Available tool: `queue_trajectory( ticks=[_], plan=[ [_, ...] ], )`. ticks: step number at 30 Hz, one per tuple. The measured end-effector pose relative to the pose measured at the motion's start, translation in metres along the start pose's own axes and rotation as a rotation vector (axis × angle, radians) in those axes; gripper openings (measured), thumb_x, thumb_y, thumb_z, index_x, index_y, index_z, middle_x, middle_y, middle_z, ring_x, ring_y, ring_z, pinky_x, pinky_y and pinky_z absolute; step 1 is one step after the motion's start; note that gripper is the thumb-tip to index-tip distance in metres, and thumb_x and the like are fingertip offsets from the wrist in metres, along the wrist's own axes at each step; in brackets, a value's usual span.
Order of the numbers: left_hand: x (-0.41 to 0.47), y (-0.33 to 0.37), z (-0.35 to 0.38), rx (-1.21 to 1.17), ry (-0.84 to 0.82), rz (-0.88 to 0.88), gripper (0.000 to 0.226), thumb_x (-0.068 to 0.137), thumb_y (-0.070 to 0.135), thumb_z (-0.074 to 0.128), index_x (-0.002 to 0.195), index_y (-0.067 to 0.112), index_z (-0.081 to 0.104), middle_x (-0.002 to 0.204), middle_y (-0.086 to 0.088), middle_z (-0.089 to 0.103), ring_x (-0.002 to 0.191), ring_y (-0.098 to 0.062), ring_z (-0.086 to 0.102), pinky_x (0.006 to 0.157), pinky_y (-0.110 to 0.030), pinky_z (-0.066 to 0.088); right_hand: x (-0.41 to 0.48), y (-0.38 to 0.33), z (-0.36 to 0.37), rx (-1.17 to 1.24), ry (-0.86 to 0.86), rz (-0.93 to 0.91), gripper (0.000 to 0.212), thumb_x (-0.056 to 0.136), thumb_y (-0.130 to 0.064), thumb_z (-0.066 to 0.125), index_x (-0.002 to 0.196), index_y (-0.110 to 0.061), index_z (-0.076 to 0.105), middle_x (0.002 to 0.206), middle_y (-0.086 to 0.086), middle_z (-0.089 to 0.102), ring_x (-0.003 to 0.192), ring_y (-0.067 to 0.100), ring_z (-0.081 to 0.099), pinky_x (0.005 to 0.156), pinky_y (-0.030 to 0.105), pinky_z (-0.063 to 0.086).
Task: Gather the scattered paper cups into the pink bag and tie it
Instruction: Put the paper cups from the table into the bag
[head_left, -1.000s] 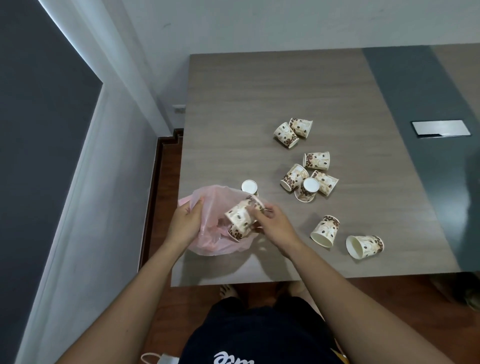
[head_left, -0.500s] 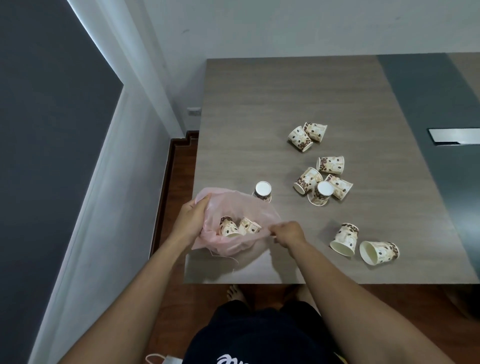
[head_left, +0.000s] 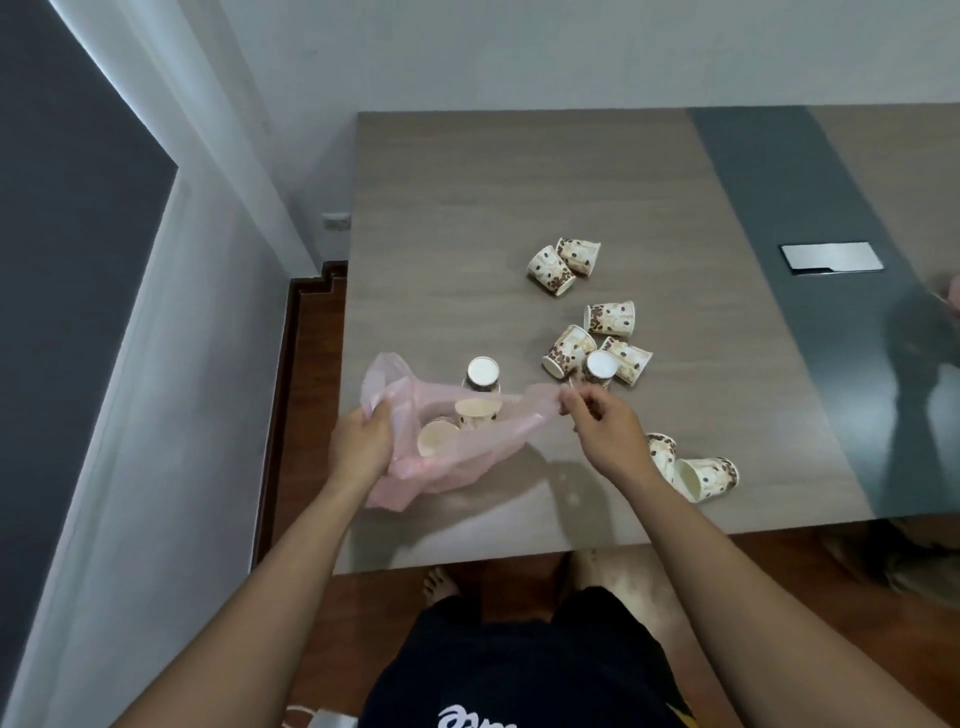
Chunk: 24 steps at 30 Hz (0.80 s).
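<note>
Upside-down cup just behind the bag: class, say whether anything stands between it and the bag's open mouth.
Nothing visible does. The cup stands just beyond the far rim of the bag, which the left hand and right hand hold stretched open. Only that rim must be cleared.

- The left forearm (head_left: 291, 582) and right forearm (head_left: 727, 561) were bare from the wrist to the lower edge of the view.
- The left hand (head_left: 358, 447) and right hand (head_left: 605, 431) were bare too.
- Black clothing (head_left: 519, 660) covered the torso and upper legs; where top met shorts could not be told.
- A white looping script print (head_left: 467, 719) marked its front, cut off and unreadable.
- A thin yellow strip (head_left: 683, 707) edged its right side.
- A bare foot (head_left: 439, 584) showed its toes.
</note>
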<state>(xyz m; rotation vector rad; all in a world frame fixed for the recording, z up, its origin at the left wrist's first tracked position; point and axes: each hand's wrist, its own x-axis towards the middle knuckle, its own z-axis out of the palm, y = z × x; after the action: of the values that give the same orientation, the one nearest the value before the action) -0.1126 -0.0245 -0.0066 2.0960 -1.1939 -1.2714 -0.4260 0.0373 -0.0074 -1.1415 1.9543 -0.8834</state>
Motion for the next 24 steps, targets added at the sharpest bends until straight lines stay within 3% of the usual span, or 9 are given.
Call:
queue_trajectory(
  ticks=[2, 5, 8, 10, 14, 17, 20, 22, 24],
  plan=[
    [-0.004, 0.007, 0.013, 0.002, -0.033, 0.002, 0.048, 0.108, 0.053, 0.048, 0.087, 0.017, 0.074, 0.086, -0.009, 0.078, 0.081, -0.030, 0.074, 0.065, -0.037, 0.052, -0.002, 0.020, -0.022, 0.026, 0.058, 0.084, 0.031, 0.108, -0.055, 0.061, 0.109, -0.030, 0.078, 0.105, -0.013, 0.079, 0.092, -0.002, 0.070, 0.087, 0.028, 0.054],
    [-0.008, 0.012, 0.038, 0.048, -0.069, 0.019, 0.051, 0.111, 0.049, 0.044, 0.086, 0.014, 0.071, 0.084, -0.008, 0.075, 0.079, -0.027, 0.072, 0.061, -0.034, 0.048, -0.003, 0.059, -0.060, -0.104, 0.137, 0.242, 0.036, 0.107, -0.038, 0.068, 0.137, -0.018, 0.072, 0.137, 0.008, 0.072, 0.123, 0.022, 0.067, 0.111, 0.042, 0.051],
    [-0.018, 0.015, 0.059, 0.029, -0.043, 0.023, 0.049, 0.112, 0.053, 0.047, 0.084, 0.018, 0.069, 0.079, 0.005, 0.072, 0.075, -0.014, 0.068, 0.058, -0.029, 0.043, -0.010, 0.099, -0.094, -0.334, 0.107, 0.377, 0.050, 0.102, -0.026, 0.072, 0.150, -0.017, 0.063, 0.153, 0.025, 0.057, 0.148, 0.040, 0.048, 0.124, 0.047, 0.038],
    [-0.027, 0.014, 0.068, -0.010, -0.037, 0.006, 0.048, 0.110, 0.054, 0.050, 0.083, 0.021, 0.071, 0.079, 0.006, 0.075, 0.078, -0.014, 0.072, 0.060, -0.029, 0.046, -0.013, 0.119, -0.112, -0.449, 0.011, 0.446, 0.061, 0.101, -0.023, 0.072, 0.159, -0.023, 0.053, 0.165, 0.021, 0.040, 0.155, 0.041, 0.034, 0.124, 0.052, 0.035],
    [-0.049, 0.020, 0.084, -0.046, -0.035, -0.044, 0.046, 0.103, 0.063, 0.052, 0.089, 0.024, 0.074, 0.086, 0.002, 0.081, 0.085, -0.020, 0.076, 0.066, -0.033, 0.052, -0.020, 0.153, -0.138, -0.668, -0.193, 0.441, 0.080, 0.101, -0.024, 0.075, 0.170, -0.032, 0.034, 0.175, 0.010, 0.018, 0.159, 0.040, 0.026, 0.124, 0.060, 0.038],
    [-0.067, 0.029, 0.099, -0.091, -0.002, -0.040, 0.053, 0.091, 0.072, 0.052, 0.087, 0.024, 0.075, 0.083, 0.006, 0.082, 0.085, -0.018, 0.076, 0.068, -0.030, 0.053, -0.018, 0.172, -0.150, -0.763, -0.275, 0.372, 0.077, 0.104, -0.031, 0.072, 0.170, -0.032, 0.032, 0.174, 0.010, 0.019, 0.154, 0.040, 0.031, 0.123, 0.056, 0.040],
    [-0.081, 0.035, 0.114, -0.141, 0.032, -0.028, 0.039, 0.098, 0.060, 0.058, 0.087, 0.031, 0.083, 0.079, 0.006, 0.083, 0.080, -0.017, 0.075, 0.058, -0.025, 0.055, -0.009, 0.181, -0.155, -0.820, -0.314, 0.282, 0.069, 0.103, -0.031, 0.071, 0.165, -0.029, 0.040, 0.170, 0.010, 0.025, 0.150, 0.038, 0.037, 0.119, 0.054, 0.045],
    [-0.087, 0.038, 0.123, -0.162, 0.042, 0.005, 0.034, 0.104, 0.054, 0.059, 0.088, 0.039, 0.084, 0.076, 0.011, 0.083, 0.075, -0.012, 0.075, 0.064, -0.027, 0.054, -0.002, 0.185, -0.154, -0.840, -0.344, 0.228, 0.067, 0.103, -0.032, 0.072, 0.162, -0.027, 0.043, 0.168, 0.010, 0.028, 0.147, 0.036, 0.040, 0.116, 0.052, 0.048],
    [-0.093, 0.039, 0.131, -0.166, 0.060, 0.031, 0.043, 0.109, 0.053, 0.057, 0.090, 0.024, 0.083, 0.071, 0.011, 0.080, 0.065, -0.005, 0.072, 0.068, -0.032, 0.052, 0.006, 0.187, -0.153, -0.827, -0.379, 0.181, 0.067, 0.101, -0.034, 0.074, 0.161, -0.025, 0.044, 0.165, 0.010, 0.031, 0.144, 0.036, 0.044, 0.114, 0.051, 0.050]
  ],
)
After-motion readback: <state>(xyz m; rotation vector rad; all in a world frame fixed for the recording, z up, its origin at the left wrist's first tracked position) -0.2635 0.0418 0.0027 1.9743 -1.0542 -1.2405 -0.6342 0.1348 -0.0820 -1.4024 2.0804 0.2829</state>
